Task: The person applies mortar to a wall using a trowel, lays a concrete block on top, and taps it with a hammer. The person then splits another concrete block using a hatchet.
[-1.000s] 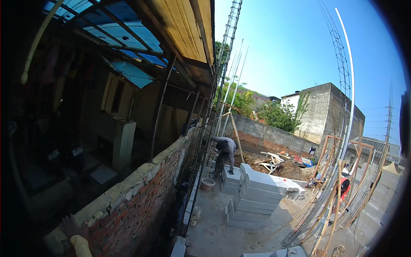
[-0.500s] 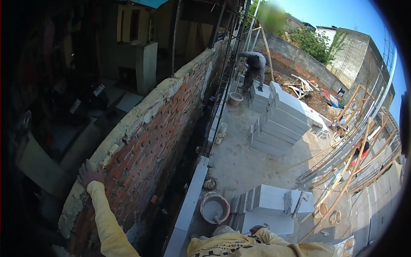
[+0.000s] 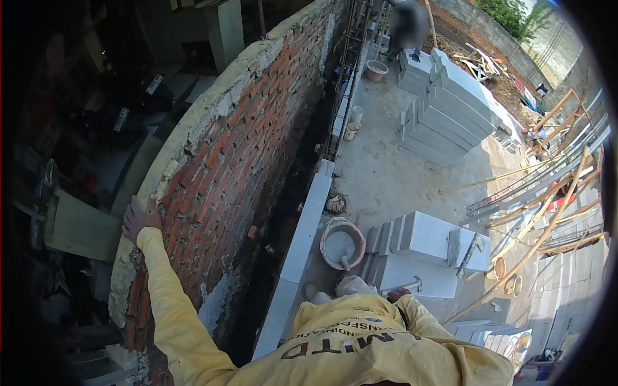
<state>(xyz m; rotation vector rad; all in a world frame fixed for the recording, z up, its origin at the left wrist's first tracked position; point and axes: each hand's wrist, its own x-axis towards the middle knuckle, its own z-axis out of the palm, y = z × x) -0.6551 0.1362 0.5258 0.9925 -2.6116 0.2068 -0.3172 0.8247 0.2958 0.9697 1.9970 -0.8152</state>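
My left hand [image 3: 141, 220] lies with its fingers spread on the rough mortar top of the brick wall [image 3: 219, 148]. Down by my right side, my right hand [image 3: 398, 294] is closed round the handle of a small hammer [image 3: 416, 284], in front of the pale blocks. Stacked light-grey blocks [image 3: 425, 238] stand just beyond it, with a long-handled tool [image 3: 469, 255] lying on them. A round bucket [image 3: 341, 248] with grey, wet-looking contents and a handle leaning inside sits left of these blocks.
A dark trench [image 3: 283, 209] runs between the brick wall and a low line of white blocks [image 3: 299, 248]. Farther off, a bent-over person [image 3: 407, 27] stands by a tall block stack [image 3: 444, 116]. Rebar cages and wooden poles [image 3: 553, 212] lean at the right.
The view has tilted down, bringing my torso, right hand and the near blocks into sight. My left hand stays on the wall top, its fingers still spread.
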